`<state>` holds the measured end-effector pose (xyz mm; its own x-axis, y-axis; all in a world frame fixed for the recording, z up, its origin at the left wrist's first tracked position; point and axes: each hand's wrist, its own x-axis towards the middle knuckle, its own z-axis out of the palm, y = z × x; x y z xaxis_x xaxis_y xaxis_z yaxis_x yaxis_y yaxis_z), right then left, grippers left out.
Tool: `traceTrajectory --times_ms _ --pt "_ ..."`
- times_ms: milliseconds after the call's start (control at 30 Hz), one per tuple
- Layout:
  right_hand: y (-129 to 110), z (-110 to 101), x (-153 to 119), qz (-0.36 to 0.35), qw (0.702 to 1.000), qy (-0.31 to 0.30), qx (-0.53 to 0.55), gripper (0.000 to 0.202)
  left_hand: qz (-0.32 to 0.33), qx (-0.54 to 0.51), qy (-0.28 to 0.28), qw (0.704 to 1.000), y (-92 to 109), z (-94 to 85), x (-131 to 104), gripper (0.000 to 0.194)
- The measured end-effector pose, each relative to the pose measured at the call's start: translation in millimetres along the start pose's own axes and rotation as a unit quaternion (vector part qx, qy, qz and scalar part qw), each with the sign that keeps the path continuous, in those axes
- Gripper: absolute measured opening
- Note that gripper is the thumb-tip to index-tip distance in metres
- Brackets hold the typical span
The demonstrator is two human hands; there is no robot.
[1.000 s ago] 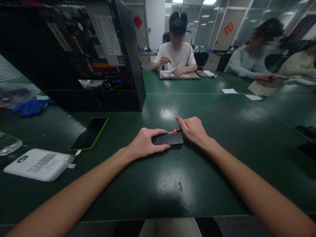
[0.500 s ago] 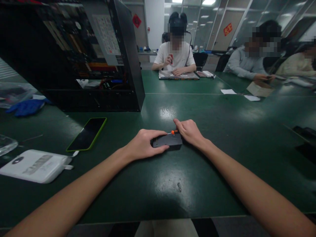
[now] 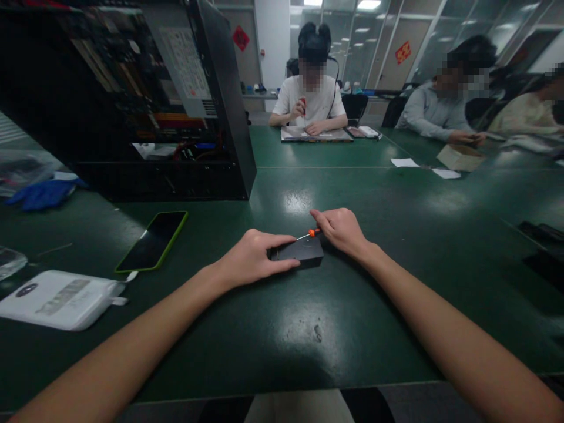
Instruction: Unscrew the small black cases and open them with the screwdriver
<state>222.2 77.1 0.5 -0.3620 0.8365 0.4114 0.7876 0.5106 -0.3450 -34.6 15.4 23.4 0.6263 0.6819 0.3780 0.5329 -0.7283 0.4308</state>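
Observation:
A small dark box (image 3: 309, 252) rests on the green table. My left hand (image 3: 252, 257) grips its left end, with the fingers along the far side and the thumb along the near side. Just beyond the box's right end, my right hand (image 3: 342, 230) is closed around the handle of an orange screwdriver (image 3: 312, 233). Its thin metal shaft slants down and left over the box toward my left fingertips. Whether the tip touches the box cannot be made out.
At the left stand an open black computer case (image 3: 198, 182), a green-edged phone (image 3: 152, 241), a white power bank (image 3: 61, 298) and a blue glove (image 3: 44, 195). Across the table (image 3: 317, 188), a person in white holds a red tool; other people sit at the right.
My right hand has risen slightly, drawing the screwdriver up and right, so more of its shaft shows. My left hand keeps its grip on the box. The view has shifted a little.

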Motion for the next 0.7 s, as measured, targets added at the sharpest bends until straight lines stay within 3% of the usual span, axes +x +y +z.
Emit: traceTrajectory --times_ms 233,433,700 --pt "20.5 -6.6 2.6 -0.046 0.998 -0.017 0.026 0.072 0.012 -0.005 0.022 1.000 -0.5 2.7 -1.3 0.048" --pt "12.0 2.5 1.6 -0.059 0.996 -0.035 0.060 0.068 0.008 -0.011 0.021 1.000 -1.4 4.8 -1.6 0.047" --pt "14.8 -3.8 4.2 -0.085 0.993 -0.038 0.070 0.065 0.068 0.027 0.020 0.997 0.5 7.0 -3.8 0.043"
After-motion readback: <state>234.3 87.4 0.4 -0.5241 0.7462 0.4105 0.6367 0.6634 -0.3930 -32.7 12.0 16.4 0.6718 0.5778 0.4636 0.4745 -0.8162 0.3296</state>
